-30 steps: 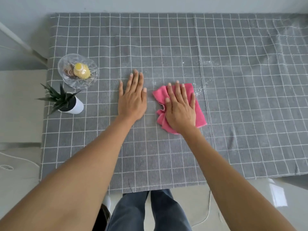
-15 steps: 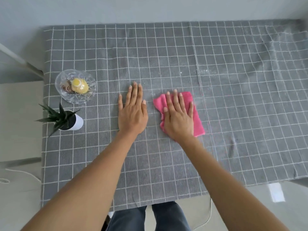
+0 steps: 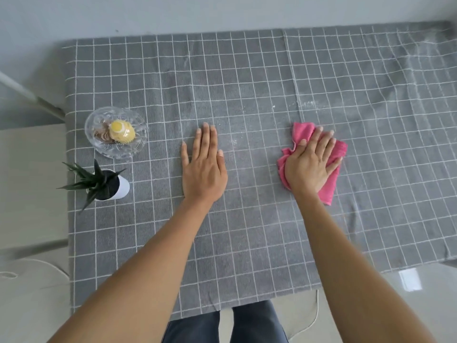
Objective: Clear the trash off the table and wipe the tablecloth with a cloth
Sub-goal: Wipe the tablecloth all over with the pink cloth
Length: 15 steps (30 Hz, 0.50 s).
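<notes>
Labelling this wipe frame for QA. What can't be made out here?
- Cloth: its middle is covered by the right hand, head view.
- Tablecloth: right side is cut off by the frame edge, and the far right corner is blurred; the patch under the left hand is hidden.
- Glass dish: the brownish items beside the yellow object are too small to identify.
- White specks on the tablecloth: too fine to tell what they are.

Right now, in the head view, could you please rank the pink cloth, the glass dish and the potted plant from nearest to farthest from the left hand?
Measured from the left hand, flat on the tablecloth:
1. Glass dish, to its left and a little farther up the table.
2. Pink cloth, to its right, under the right hand; the dish is only slightly nearer.
3. Potted plant, to its left, at the table's left edge.
</notes>
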Each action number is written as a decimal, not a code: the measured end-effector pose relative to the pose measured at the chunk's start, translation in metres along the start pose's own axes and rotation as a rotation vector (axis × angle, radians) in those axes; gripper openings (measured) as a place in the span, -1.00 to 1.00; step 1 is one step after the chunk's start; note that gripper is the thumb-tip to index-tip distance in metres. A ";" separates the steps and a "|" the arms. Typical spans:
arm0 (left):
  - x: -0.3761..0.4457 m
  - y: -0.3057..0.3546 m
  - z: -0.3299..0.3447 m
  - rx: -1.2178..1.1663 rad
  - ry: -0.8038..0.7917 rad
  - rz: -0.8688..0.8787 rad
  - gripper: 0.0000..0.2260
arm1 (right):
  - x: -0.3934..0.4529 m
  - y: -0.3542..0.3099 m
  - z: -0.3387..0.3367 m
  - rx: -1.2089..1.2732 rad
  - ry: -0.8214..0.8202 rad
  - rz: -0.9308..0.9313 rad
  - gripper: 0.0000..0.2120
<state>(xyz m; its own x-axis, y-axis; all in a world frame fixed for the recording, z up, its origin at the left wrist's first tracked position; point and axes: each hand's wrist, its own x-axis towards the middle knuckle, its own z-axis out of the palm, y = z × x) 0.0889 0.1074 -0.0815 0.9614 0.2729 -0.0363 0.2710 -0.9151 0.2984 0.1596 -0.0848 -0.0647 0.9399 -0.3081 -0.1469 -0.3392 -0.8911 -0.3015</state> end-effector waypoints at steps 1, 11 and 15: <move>0.000 0.000 0.001 0.003 0.000 0.001 -0.51 | -0.007 -0.006 0.002 -0.007 -0.021 -0.026 -0.49; 0.000 -0.002 0.000 -0.015 -0.006 0.012 -0.52 | -0.002 0.007 -0.007 -0.153 -0.197 -0.402 -0.49; 0.000 -0.001 0.000 -0.004 -0.011 0.003 -0.53 | 0.015 0.019 -0.013 -0.108 -0.115 -0.185 -0.49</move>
<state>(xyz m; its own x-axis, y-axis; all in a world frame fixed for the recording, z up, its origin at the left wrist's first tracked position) 0.0883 0.1084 -0.0821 0.9625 0.2674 -0.0455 0.2684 -0.9148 0.3019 0.1676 -0.1103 -0.0601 0.9731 -0.1017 -0.2066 -0.1496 -0.9613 -0.2313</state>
